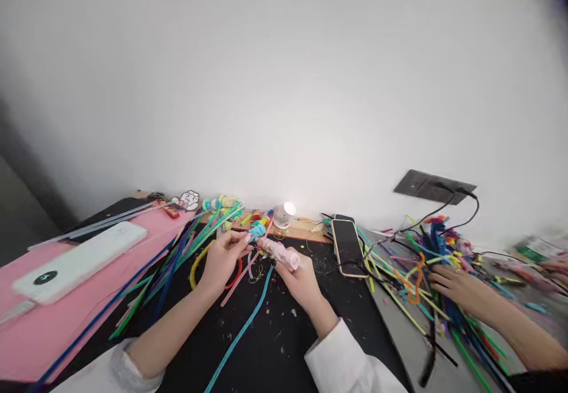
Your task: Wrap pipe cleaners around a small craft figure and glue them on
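Observation:
My left hand point(224, 258) pinches a small coil of light-blue pipe cleaner point(256, 231) between thumb and fingertips. My right hand point(299, 280) is closed around a pale pink glue gun point(280, 253), its tip pointing left, close to the coil. I cannot tell whether the tip touches it. Below the hands, a long blue pipe cleaner point(242, 337) lies across the black mat point(277, 351). A pink pipe cleaner point(239, 279) slants between my hands. Partly behind my left wrist are a yellow ring point(193, 273) and a red ring point(235, 274).
A small lit lamp point(284, 215) stands by the wall, with a phone point(349, 248) to its right. Left lie a white power bank point(84, 257) and bundled pipe cleaners point(177, 263). Another person's hand point(457, 286) reaches into a pipe-cleaner heap point(437, 251) below the wall socket point(432, 186).

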Demonstrator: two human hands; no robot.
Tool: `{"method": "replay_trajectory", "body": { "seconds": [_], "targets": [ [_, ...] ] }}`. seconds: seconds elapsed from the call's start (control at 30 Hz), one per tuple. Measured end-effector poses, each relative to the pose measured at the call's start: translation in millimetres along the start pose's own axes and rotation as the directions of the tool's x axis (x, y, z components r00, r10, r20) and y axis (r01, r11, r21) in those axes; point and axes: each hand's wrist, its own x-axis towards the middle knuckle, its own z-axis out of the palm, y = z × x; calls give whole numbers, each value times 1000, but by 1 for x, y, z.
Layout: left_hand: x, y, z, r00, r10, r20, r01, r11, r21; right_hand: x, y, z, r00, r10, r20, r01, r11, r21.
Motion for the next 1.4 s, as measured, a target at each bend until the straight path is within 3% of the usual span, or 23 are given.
{"method": "replay_trajectory", "body": {
  "seconds": [0.2, 0.4, 0.6, 0.87, 0.93, 1.03, 1.1, 1.17, 1.27, 1.4],
  "targets": [
    [1, -2, -1, 998, -56, -6, 55, 996, -75, -1, -2, 0, 1000, 8, 5, -7, 999, -37],
    [3, -2, -1, 998, -60, -35, 52, 982, -181, -1, -10, -5, 995, 98, 2, -94, 964, -248],
    [4, -5, -3, 998, -20, -53, 9, 982, -191, 3, -18, -14, 934, 319, -161, -355, 763, -540],
    [4, -7, -4, 997, 34, -65, -42, 991, -126, 1, -14, -10, 866, 413, -283, -484, 549, -681],
    [5, -7, -4, 997, 42, -70, -49, 993, -105, 1, -14, -10, 880, 361, -310, -471, 571, -673],
    [5, -7, -4, 996, 43, -73, -50, 994, -94, 2, -17, -12, 934, 195, -301, -345, 714, -609],
    [5, -6, -3, 997, 45, -70, -51, 994, -96, 2, -20, -12, 982, 86, -167, -163, 830, -533],
    [5, -6, -3, 997, 48, -66, -54, 994, -97, 0, -24, -8, 1000, 6, 31, 8, 894, -448],
    [4, -6, -2, 997, 52, -61, -57, 994, -88, -4, -29, 3, 980, -20, 198, 108, 890, -442],
    [4, -7, -2, 997, 66, -44, -70, 995, -72, -8, -32, 15, 966, 17, 258, 115, 866, -487]
  ]
}}
